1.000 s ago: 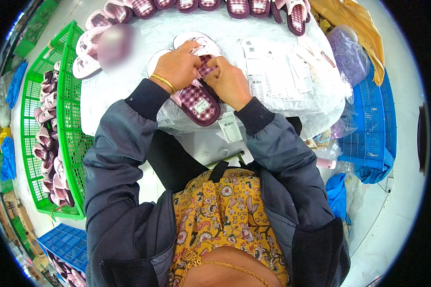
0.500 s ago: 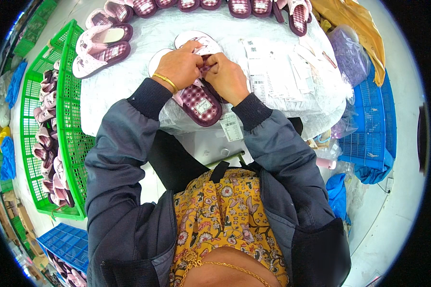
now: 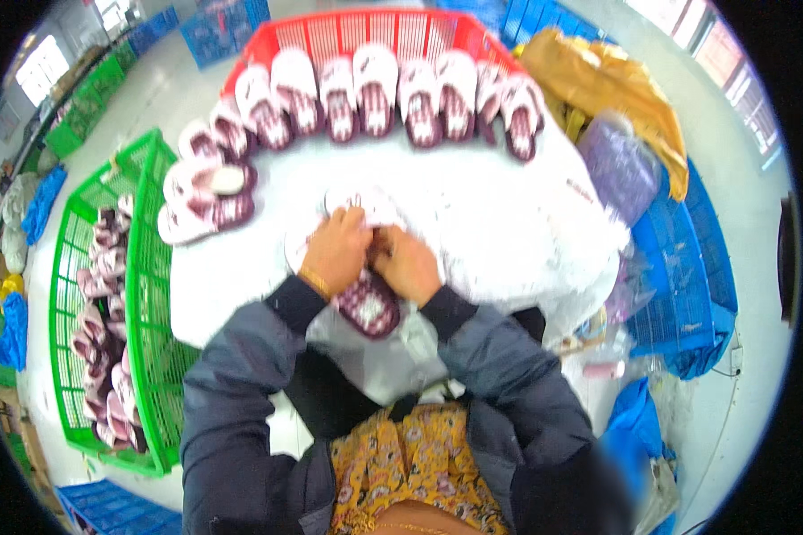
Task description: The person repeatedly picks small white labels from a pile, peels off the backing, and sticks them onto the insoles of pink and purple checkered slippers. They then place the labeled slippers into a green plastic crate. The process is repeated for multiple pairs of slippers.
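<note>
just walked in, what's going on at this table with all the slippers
A person works both hands on one maroon checked slipper at the near edge of a white table. The left hand and right hand grip its upper end together. More slippers line the red crate beyond, and others fill the green crate on the left.

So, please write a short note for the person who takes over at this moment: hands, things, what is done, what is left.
Left hand and right hand: both closed on the checked slipper at the near side of the white table, working at its front; the exact grip is hidden.
Things: a row of slippers lies along the far edge before the red basket; a few slippers at the left; the green basket holds more.
Done: cannot tell.
Left: the slipper in hand is not yet put down.
</note>
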`<state>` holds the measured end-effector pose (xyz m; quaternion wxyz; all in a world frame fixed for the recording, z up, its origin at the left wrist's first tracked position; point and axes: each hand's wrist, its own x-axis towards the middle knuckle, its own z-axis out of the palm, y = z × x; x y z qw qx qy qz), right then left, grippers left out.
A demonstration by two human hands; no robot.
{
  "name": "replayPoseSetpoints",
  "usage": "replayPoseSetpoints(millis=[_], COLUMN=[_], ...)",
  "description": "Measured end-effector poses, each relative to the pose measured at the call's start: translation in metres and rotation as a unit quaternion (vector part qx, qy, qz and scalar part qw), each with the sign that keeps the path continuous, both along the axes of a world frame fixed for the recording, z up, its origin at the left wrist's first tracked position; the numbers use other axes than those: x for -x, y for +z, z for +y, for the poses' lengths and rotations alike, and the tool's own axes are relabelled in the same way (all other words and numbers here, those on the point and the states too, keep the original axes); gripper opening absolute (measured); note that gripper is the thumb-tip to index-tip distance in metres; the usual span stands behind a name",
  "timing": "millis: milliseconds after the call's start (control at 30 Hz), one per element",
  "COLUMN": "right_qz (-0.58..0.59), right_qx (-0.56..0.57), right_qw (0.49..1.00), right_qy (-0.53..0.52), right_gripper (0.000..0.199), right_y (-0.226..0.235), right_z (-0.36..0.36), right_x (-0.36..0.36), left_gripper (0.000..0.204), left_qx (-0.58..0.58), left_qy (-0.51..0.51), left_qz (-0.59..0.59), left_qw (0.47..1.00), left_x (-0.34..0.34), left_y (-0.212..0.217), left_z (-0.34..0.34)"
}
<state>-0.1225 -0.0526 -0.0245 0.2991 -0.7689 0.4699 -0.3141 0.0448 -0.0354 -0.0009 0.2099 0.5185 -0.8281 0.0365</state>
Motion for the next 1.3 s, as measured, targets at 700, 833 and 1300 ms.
replayPoseSetpoints(millis=[700, 833, 1300], right_qz=[-0.289, -0.320, -0.354], right_qx=[-0.194, -0.205, -0.263], right_qw=[0.932, 0.918, 0.889], right_qy=[0.104, 0.117, 0.126], right_gripper=[0.015, 0.017, 0.013], right_y=[-0.015, -0.009, 0.014], right_z=[-0.015, -0.013, -0.016], right_x=[0.003, -0.004, 0.008], left_gripper=[0.019, 0.019, 0.017], left_qx=[-0.016, 0.001, 0.114], left_qy=[-0.014, -0.028, 0.043], left_qz=[0.125, 0.142, 0.189], left_qw=[0.992, 0.989, 0.974], left_x=[0.001, -0.004, -0.018], left_y=[0.021, 0.023, 0.028], left_z=[0.013, 0.013, 0.057])
